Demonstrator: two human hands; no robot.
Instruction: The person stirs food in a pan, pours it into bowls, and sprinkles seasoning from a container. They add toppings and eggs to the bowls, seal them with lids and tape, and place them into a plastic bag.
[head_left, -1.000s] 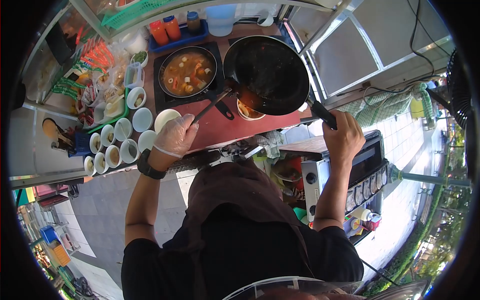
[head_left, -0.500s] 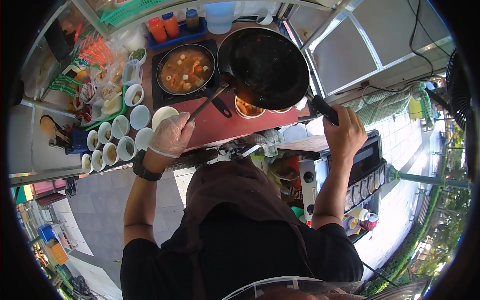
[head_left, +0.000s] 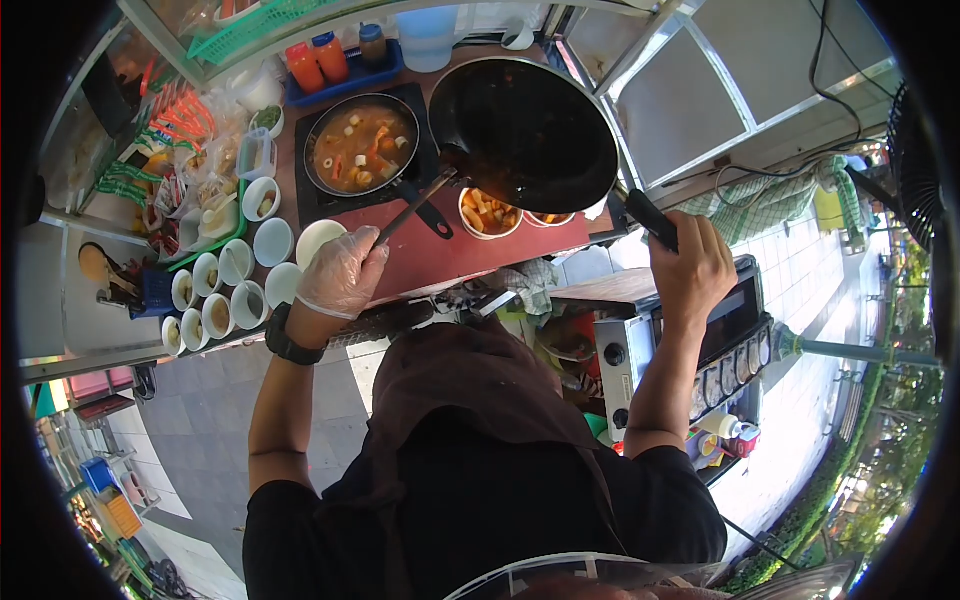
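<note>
At the far left of the desk [head_left: 440,255], a cluster of small white condiment cups [head_left: 215,290] sits in rows within easy reach of the cooking spot, with packets and tubs of ingredients [head_left: 195,165] stacked behind them. Next along, a second pan [head_left: 362,143] full of orange broth with pieces of food rests flat on a black burner, its handle pointing toward the person.

The left hand [head_left: 342,272], in a thin clear glove with a dark watch at the wrist, is closed around the handle of a long metal utensil [head_left: 415,208]. The utensil reaches up and to the right so its tip meets the lower lip of the tilted pan, seemingly placed to guide or scrape food out.

The black frying pan [head_left: 525,130] is held off the desk and tipped steeply, its low edge directly over a white bowl [head_left: 490,213] already holding orange chunks; a second bowl [head_left: 550,218] shows just beside it, mostly hidden under the pan. The tilt puts the pan's mouth over the bowl so the contents fall there rather than on the red surface.

To the right, the bare right hand [head_left: 692,268] is wrapped tightly around the pan's black handle, arm extended to carry the weight. Below it stands a metal gas stove [head_left: 680,345] with knobs.
</note>
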